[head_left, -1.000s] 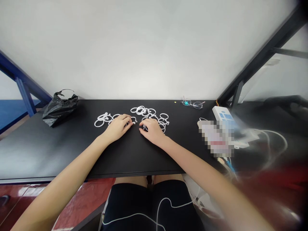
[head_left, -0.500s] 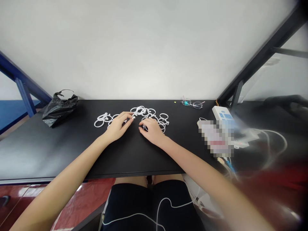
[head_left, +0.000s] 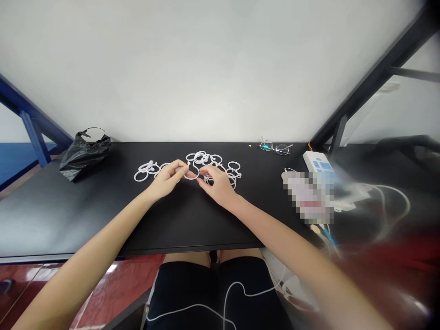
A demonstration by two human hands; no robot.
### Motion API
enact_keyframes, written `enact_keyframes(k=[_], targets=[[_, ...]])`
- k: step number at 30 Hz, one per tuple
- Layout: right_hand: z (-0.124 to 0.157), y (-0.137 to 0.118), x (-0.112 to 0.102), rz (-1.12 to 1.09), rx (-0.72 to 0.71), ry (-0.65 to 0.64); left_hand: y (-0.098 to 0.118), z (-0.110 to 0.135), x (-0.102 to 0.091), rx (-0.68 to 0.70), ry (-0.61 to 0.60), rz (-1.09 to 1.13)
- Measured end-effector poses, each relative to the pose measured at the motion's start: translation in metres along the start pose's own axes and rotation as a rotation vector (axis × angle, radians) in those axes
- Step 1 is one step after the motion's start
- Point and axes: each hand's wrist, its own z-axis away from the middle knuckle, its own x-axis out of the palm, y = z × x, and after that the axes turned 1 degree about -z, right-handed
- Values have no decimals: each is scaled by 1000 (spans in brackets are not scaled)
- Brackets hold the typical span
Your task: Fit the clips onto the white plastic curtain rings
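A white shower curtain ring (head_left: 191,178) is held up just above the table between my hands, with a gap at its top. My left hand (head_left: 167,178) pinches its left side between thumb and fingers. At its right side, the thumb and index fingertip of my right hand (head_left: 220,185) close on the rim. More white rings with small knobs lie loose around the hands: a pile (head_left: 201,157) behind them, a group (head_left: 146,169) to the left, and others (head_left: 234,170) beside my right hand, partly hidden by it.
The black table (head_left: 192,224) meets a white wall. A black plastic bag (head_left: 85,156) sits at the left. Eyeglasses (head_left: 275,147) rest at the back right. A white-and-blue box (head_left: 318,162), a pixelated blurred item (head_left: 305,197) and white cables (head_left: 395,192) are at the right.
The shower curtain ring now shows clearly between both hands, lifted up. My left hand has drawn slightly left and its fingers have closed; my right hand has barely moved.
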Motion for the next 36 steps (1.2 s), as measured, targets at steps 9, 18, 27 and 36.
enact_keyframes(k=[9,18,27,36], targets=[[0,-1,1,32,-38,-28,-4,-3,3,-122,-144,64],[1,-4,1,1,37,-14,-7,-4,1,-260,-92,180],[2,-3,0,8,59,-3,-6,-3,-1,-270,-188,171],[2,-3,1,-4,-42,-26,-8,-1,-1,-220,-254,52]])
